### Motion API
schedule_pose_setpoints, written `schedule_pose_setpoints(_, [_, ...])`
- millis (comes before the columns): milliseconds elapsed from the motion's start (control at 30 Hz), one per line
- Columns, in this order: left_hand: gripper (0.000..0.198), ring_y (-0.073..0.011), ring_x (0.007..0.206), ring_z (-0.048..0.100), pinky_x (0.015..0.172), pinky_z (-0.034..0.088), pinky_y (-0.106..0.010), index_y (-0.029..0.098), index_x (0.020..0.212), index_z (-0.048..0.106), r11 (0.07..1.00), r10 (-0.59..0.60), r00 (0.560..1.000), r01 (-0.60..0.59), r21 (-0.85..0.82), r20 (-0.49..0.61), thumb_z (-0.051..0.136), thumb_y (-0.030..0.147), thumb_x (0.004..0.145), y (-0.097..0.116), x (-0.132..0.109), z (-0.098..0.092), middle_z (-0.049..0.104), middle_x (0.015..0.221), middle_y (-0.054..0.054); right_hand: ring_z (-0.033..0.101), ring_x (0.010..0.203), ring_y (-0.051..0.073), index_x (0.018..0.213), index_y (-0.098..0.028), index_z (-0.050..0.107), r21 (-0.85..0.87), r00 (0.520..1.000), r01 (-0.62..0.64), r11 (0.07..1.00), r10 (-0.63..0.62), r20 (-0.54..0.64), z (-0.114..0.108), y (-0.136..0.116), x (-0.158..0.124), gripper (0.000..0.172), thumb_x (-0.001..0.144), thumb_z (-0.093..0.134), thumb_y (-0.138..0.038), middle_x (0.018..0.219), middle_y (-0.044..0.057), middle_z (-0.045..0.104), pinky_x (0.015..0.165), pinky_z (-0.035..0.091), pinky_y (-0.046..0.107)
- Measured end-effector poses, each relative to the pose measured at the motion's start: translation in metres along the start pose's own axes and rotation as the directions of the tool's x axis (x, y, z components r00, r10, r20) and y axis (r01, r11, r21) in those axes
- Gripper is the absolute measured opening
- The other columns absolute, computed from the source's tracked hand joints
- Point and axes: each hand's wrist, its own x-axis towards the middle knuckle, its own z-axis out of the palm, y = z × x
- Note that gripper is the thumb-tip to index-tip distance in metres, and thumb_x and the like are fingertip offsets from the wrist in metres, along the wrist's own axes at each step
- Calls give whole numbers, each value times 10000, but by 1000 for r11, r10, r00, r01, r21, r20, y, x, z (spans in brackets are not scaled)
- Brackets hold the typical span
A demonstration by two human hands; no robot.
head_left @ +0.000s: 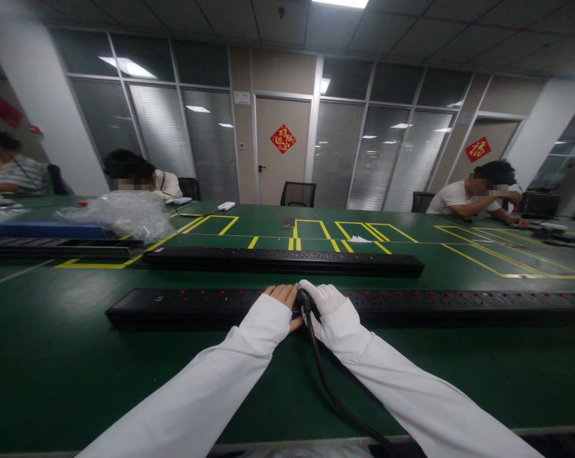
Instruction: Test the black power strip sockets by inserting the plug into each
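Note:
A long black power strip with a row of red dots along its top lies across the green table in front of me. My left hand, ungloved, grips the strip near its middle, fingers over the top and thumb at the front side. Beside it, my right hand in a white dotted glove is closed around a black plug at the strip's top. Whether the plug sits in a socket is hidden by my fingers. From the plug a thick black cable runs down over the table's near edge.
Behind lies a second black power strip. Yellow tape lines mark the green table. Crumpled clear plastic and a blue box are at left. Several people sit at the far side, one person at right.

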Motion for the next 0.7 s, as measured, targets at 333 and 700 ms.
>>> schedule_pose_setpoints(333, [543, -304, 1054, 524, 907, 382, -446, 82, 1217, 444, 1000, 13, 1000, -13, 0, -6, 512, 358, 755, -1, -1, -1, 564, 1166, -173, 469, 870, 221, 1346, -182, 357, -21, 1000, -9, 1000, 9, 9, -5, -2, 3, 537, 825, 442, -284, 998, 97, 541, 776, 424, 351])
schedule_pose_setpoints(700, [549, -320, 1065, 514, 905, 379, -458, 63, 1213, 445, 1000, -4, 1000, 4, 10, -2, 518, 365, 761, 1, -1, -1, 562, 1163, -187, 464, 853, 223, 1338, -170, 364, -13, 999, -1, 1000, 0, -50, 5, 1, 2, 538, 817, 442, -281, 985, 101, 543, 757, 423, 352])
